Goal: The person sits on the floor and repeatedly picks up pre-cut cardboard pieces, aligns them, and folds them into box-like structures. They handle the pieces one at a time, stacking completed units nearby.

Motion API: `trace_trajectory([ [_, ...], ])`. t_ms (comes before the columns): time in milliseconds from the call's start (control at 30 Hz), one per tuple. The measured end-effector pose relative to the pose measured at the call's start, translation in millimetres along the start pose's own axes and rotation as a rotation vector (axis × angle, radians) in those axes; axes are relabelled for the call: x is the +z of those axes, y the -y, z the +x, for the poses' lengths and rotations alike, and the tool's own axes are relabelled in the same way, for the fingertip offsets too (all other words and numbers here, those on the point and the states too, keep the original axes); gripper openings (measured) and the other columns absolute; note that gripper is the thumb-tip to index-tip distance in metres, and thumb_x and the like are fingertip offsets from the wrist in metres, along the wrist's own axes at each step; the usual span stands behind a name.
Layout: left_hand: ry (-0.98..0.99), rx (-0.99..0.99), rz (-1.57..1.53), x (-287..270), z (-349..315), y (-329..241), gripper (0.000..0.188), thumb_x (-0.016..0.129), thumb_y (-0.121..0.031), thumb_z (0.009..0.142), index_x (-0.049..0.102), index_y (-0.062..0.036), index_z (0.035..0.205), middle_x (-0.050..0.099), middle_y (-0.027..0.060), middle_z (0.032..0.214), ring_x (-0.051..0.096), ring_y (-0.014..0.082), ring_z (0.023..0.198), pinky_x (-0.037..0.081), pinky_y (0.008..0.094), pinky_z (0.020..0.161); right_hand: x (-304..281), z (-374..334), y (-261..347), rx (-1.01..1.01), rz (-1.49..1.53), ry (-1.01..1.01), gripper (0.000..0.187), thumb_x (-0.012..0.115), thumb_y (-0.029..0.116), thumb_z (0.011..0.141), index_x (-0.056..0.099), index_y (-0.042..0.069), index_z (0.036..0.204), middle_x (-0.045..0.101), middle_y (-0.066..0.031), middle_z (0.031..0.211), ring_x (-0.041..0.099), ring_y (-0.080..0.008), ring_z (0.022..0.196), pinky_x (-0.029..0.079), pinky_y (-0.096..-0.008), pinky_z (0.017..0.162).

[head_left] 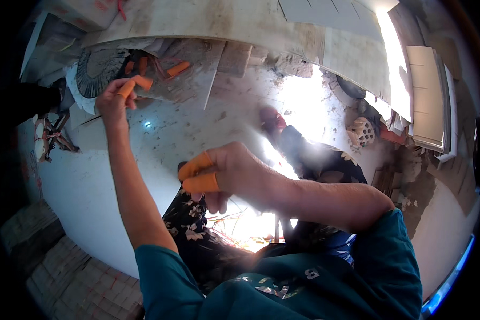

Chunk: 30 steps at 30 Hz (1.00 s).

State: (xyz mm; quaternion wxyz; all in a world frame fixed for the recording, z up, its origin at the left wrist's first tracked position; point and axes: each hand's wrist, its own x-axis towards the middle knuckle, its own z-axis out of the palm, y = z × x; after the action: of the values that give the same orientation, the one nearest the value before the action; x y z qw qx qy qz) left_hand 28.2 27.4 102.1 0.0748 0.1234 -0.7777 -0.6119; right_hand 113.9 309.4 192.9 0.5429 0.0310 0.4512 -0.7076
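My left hand [113, 104] is raised at the upper left beside the cluttered bench, its fingers curled together. Orange finger covers [125, 88] show at its fingertips; whatever lies between the fingers is too small to make out. In the middle, above my lap, my right hand [237, 173] points leftward. Two of its fingers wear orange covers [200, 183] and stretch out slightly apart, while the others bend below them. I see nothing held there. Near my left hand lie a loose orange tube [178, 69] and a dark round piece with radiating ridges [98, 73].
A long pale board [208, 24] spans the far side. At the right stand flat cardboard sheets [426, 96] and a block with round holes [361, 132]. Bundled stacks [80, 277] fill the lower left. My legs in floral trousers [189, 224] are below my hands; bright light washes out part of the floor.
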Motion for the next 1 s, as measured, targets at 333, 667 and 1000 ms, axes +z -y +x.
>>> trace_trajectory([
  [333, -0.182, -0.206, -0.600, 19, -147, -109, 0.012, 0.052, -0.009, 0.087, 0.059, 0.0007, 0.090, 0.051, 0.0017, 0.059, 0.041, 0.0079, 0.044, 0.035, 0.0224, 0.043, 1, 30, -6, -0.219, -0.101, -0.161, 0.038, 0.066, 0.025, 0.083, 0.060, -0.003, 0.108, 0.064, -0.0066, 0.086, 0.062, -0.0107, 0.068, 0.051, -0.0234, 0.057],
  [667, -0.099, -0.210, -0.623, 60, -187, -76, 0.014, 0.056, -0.010, 0.085, 0.060, 0.0014, 0.092, 0.055, 0.0033, 0.058, 0.046, 0.0095, 0.042, 0.037, 0.0243, 0.041, 16, 30, -1, -0.422, -0.177, -0.068, 0.035, 0.060, 0.025, 0.088, 0.060, 0.001, 0.113, 0.064, -0.0038, 0.086, 0.059, -0.0071, 0.075, 0.046, -0.0206, 0.062],
  [1000, -0.013, -0.039, -0.438, 38, -178, -89, 0.051, 0.063, -0.007, 0.080, 0.046, 0.0051, 0.126, 0.057, 0.0046, 0.055, 0.046, 0.0079, 0.039, 0.040, 0.0231, 0.041, -2, 35, 14, -0.394, -0.353, -0.280, 0.018, 0.065, 0.016, 0.084, 0.069, 0.003, 0.094, 0.065, -0.0047, 0.075, 0.061, -0.0095, 0.062, 0.048, -0.0213, 0.052],
])
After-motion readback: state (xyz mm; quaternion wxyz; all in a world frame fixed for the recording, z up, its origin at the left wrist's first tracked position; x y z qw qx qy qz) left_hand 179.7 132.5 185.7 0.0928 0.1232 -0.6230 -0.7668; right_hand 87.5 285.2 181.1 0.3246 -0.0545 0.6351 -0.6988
